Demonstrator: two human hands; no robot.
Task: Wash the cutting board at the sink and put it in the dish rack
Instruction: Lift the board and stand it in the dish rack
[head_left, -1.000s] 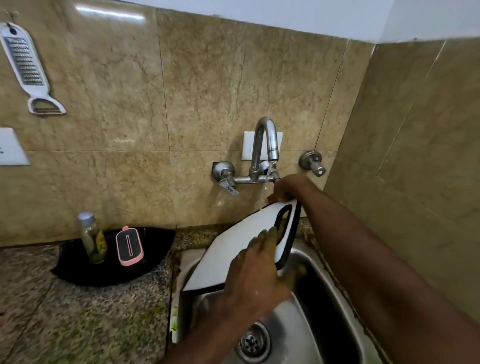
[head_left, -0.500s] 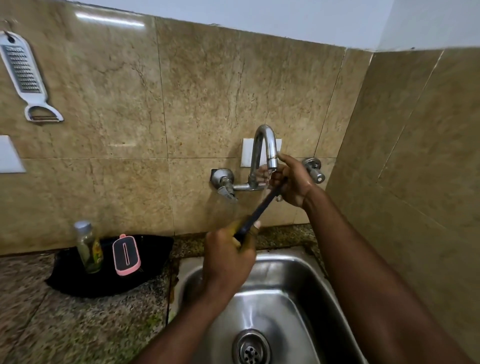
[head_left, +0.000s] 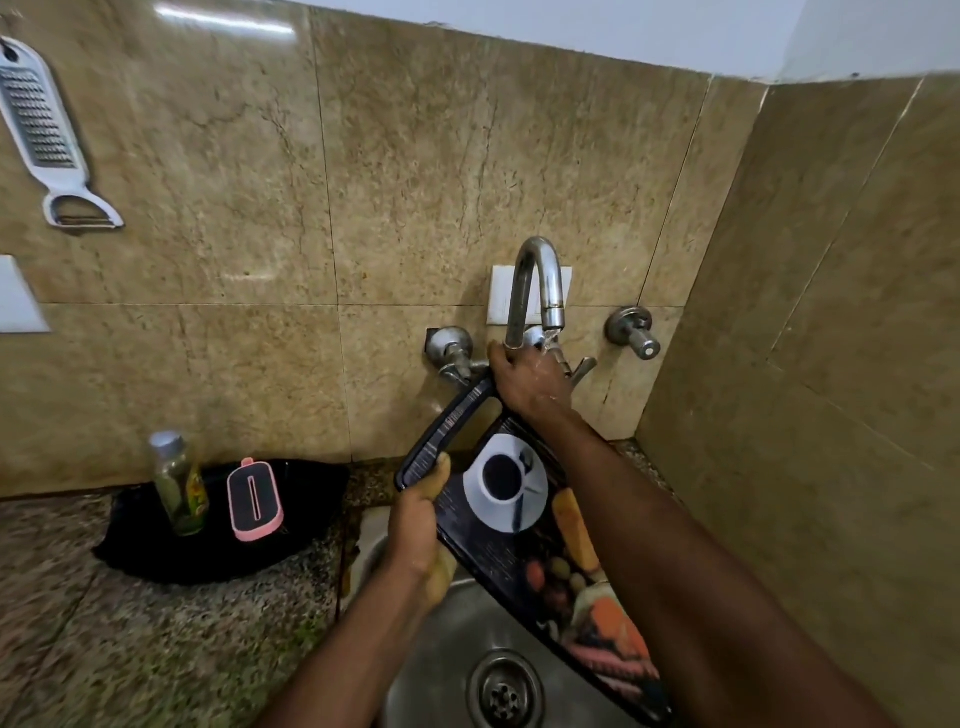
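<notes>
The cutting board (head_left: 524, 525) is held tilted over the steel sink (head_left: 441, 639), its printed dark face with a coffee cup picture turned up toward me. My left hand (head_left: 421, 525) grips its left edge beside the handle slot. My right hand (head_left: 530, 379) holds the board's top end right under the chrome tap (head_left: 535, 286), where a little water runs onto the fingers. My right forearm covers the board's right side. No dish rack is in view.
A drain (head_left: 504, 691) sits in the sink bottom. On the granite counter to the left lie a black cloth (head_left: 156, 551), a small bottle (head_left: 176, 483) and a pink-rimmed scrubber (head_left: 254, 499). A grater (head_left: 41, 130) hangs on the tiled wall. A side wall stands close on the right.
The board has been flipped from its white side, through edge-on, to its printed side facing up. My right hand stays at its top under the tap; my left hand shifted to the left edge.
</notes>
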